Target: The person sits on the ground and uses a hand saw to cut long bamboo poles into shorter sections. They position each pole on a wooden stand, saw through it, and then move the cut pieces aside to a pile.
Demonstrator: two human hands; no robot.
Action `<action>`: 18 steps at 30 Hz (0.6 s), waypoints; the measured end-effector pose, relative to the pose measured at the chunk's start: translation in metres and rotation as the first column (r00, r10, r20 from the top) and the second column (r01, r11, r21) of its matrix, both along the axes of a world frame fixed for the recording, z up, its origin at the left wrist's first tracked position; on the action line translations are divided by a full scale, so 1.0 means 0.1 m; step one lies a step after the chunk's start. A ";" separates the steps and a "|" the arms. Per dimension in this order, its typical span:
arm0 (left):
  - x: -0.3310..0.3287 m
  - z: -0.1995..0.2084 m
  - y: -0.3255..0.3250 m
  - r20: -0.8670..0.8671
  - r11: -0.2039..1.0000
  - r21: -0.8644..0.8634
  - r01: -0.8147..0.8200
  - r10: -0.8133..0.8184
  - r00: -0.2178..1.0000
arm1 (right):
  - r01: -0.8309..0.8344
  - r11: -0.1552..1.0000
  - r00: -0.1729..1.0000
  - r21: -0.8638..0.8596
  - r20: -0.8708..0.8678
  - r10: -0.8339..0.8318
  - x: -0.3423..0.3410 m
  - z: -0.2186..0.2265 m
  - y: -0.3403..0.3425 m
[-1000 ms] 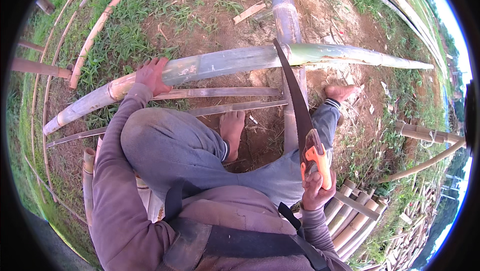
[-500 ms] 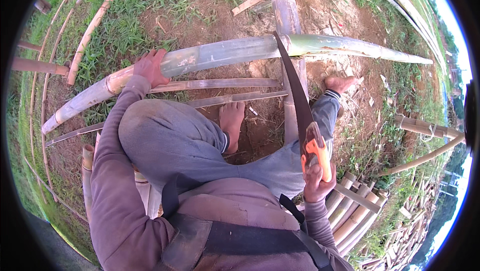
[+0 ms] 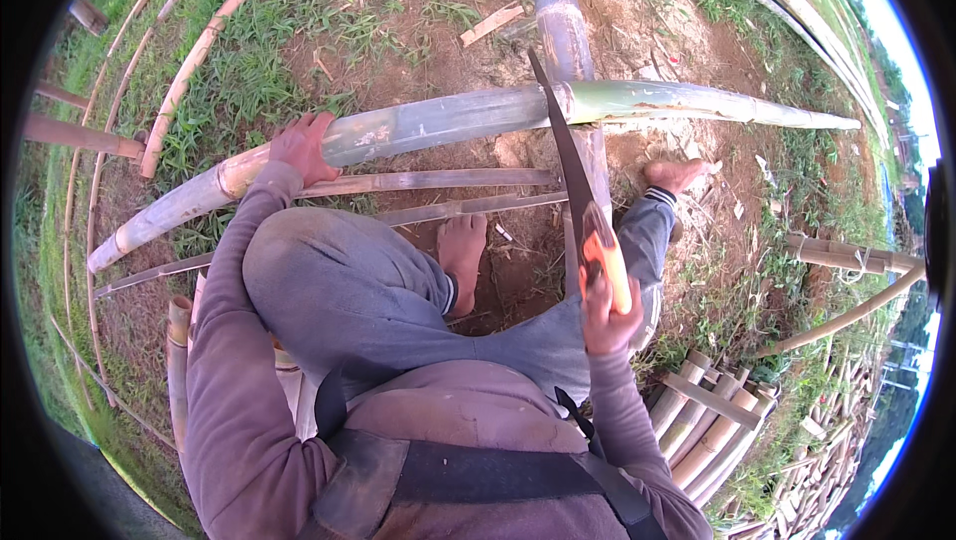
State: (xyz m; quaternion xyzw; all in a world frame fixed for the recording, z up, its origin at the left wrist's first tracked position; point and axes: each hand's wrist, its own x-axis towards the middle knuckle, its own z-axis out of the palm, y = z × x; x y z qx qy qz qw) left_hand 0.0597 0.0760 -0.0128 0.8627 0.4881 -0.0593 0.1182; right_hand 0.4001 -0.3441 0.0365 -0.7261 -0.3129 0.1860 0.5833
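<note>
A thick green-grey bamboo pole [image 3: 438,122] lies crosswise before me over an upright-running bamboo log [image 3: 568,32]. My left hand [image 3: 304,148] is closed over the pole left of its middle, pressing on its upper side. In my right hand [image 3: 610,316] I grip the orange handle of a handsaw [image 3: 568,156]. Its dark blade sits across the pole beside the supporting log, with the tip reaching past the pole's far side. Where the teeth meet the bamboo, the cut's depth cannot be made out.
Two thin bamboo strips [image 3: 448,179] run below the pole near my bare feet. A bundle of cut bamboo [image 3: 712,425] lies at lower right, near a tied bamboo frame [image 3: 856,256]. Long poles [image 3: 214,47] lie at left on the grass. Wood scraps [image 3: 491,25] litter the ground ahead.
My right hand and the saw have moved forward and slightly left, so more of the blade's tip shows beyond the pole. My left hand keeps its place on the pole.
</note>
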 end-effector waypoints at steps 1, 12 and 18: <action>0.03 -0.02 -0.01 -0.004 1.000 -0.001 0.009 -0.009 1.000 | 0.009 1.000 1.000 0.001 -0.020 -0.009 -0.07 0.00 -0.27; 0.10 -0.03 0.05 0.017 0.999 0.020 0.029 -0.029 0.999 | 0.031 0.999 0.989 0.016 0.145 -0.033 0.45 -0.01 1.75; -0.03 -0.06 0.03 0.008 1.000 -0.011 -0.005 0.005 1.000 | -0.033 0.998 0.998 0.048 0.060 0.030 -0.12 0.02 -0.41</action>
